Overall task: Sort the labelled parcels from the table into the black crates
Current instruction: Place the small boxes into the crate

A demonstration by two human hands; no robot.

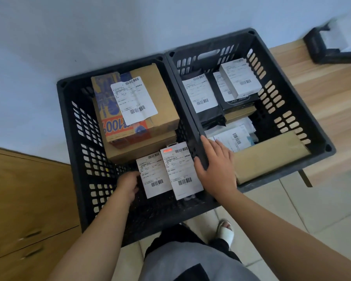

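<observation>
Two flat dark parcels [168, 173] stand side by side in the near end of the left crate [73, 126], each faced with a white label carrying barcodes. They seem propped on edge, probably so their labels stay readable and they fit the gap in front of the brown boxes [142, 110] stacked toward the far end. The left hand [128, 185] reaches down inside the crate and touches the left parcel's edge, fingers bent against it; whether it truly grips is hard to tell. Likely it is steadying or nudging the parcel into line. The right hand [215, 165] lies over the shared rim between the crates, thumb in the left crate and fingers curled round the divider, apparently bracing.

The right crate [292, 110] holds white-labelled dark bags, a white box [239, 78] and a brown envelope [272, 155] along its near side. Both crates sit at the tabletop [322, 94] left edge, against the wall.
</observation>
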